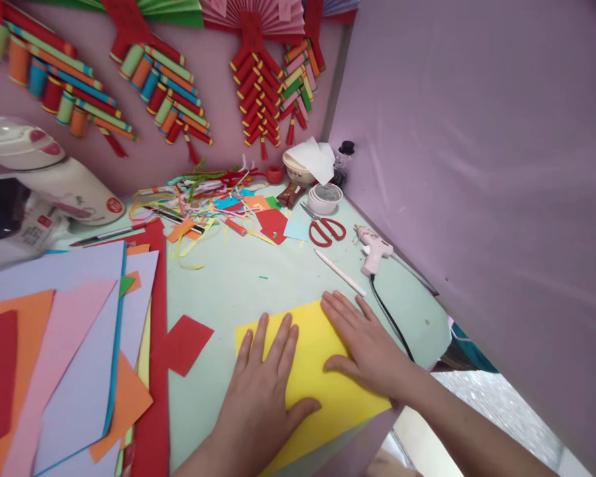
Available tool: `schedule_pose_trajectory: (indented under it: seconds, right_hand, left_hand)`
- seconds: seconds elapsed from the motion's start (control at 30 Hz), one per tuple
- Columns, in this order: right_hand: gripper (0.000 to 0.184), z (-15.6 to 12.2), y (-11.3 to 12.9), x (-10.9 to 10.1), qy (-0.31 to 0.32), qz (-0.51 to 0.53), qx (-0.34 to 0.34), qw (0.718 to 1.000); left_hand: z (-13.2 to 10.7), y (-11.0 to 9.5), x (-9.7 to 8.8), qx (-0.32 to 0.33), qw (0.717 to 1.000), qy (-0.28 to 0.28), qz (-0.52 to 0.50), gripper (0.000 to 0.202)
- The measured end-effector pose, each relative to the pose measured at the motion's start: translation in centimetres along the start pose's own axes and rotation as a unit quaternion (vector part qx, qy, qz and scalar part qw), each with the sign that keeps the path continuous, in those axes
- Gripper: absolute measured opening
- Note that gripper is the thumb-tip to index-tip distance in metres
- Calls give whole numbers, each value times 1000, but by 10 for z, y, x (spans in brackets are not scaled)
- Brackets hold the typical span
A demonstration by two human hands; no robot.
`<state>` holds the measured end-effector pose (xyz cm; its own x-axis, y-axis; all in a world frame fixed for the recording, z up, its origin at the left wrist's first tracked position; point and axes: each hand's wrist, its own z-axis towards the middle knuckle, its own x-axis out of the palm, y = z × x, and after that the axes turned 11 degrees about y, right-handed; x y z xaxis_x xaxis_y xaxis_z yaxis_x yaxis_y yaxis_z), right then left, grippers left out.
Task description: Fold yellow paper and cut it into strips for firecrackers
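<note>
A sheet of yellow paper [322, 371] lies flat on the pale green tabletop, close to its front edge. My left hand [265, 381] rests on the sheet's left part, fingers stretched out and thumb apart. On the right part lies my right hand [360, 334], also flat, its fingertips near the sheet's far edge. Neither hand grips anything. Left of the yellow sheet is a small red paper piece [189, 344]. Just beyond my right hand lies a white pen-like stick [340, 272].
Stacked coloured paper [83, 358] covers the left side. Red-handled scissors [326, 230], a tape roll [324, 198] and a corded pink glue gun [374, 249] lie at the back right. Paper scraps [218, 199] and a white bottle [61, 179] stand near the wall, under hanging paper firecrackers [258, 99].
</note>
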<state>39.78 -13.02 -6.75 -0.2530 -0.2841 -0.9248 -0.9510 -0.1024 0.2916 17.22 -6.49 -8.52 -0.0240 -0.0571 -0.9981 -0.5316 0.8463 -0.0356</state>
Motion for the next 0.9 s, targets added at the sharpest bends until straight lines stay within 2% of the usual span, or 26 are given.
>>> schedule_pose_trajectory:
  seconds: [0.13, 0.23, 0.33, 0.5, 0.7, 0.83, 0.9]
  right_hand:
    - [67, -6, -11, 0, -25, 22, -13, 999]
    - [61, -10, -15, 1, -36, 26, -17, 999]
    - [62, -14, -15, 3, -52, 33, -5, 998]
    - [72, -22, -16, 12, -105, 70, 59, 990]
    - [73, -21, -21, 16, -104, 70, 61, 990]
    - [72, -20, -22, 15, -113, 65, 58, 990]
    - [72, -20, -22, 16, -122, 65, 54, 989]
  left_hand:
    - [2, 1, -1, 0, 1000, 16, -7, 85]
    - [5, 4, -2, 5, 999, 35, -20, 87]
    - [8, 6, -3, 20, 998, 47, -30, 89]
    - [12, 8, -6, 39, 998, 47, -30, 88]
    - [14, 15, -5, 82, 995, 49, -33, 90]
    - [22, 13, -7, 67, 996, 31, -50, 90]
    - [30, 8, -12, 43, 997, 33, -50, 83]
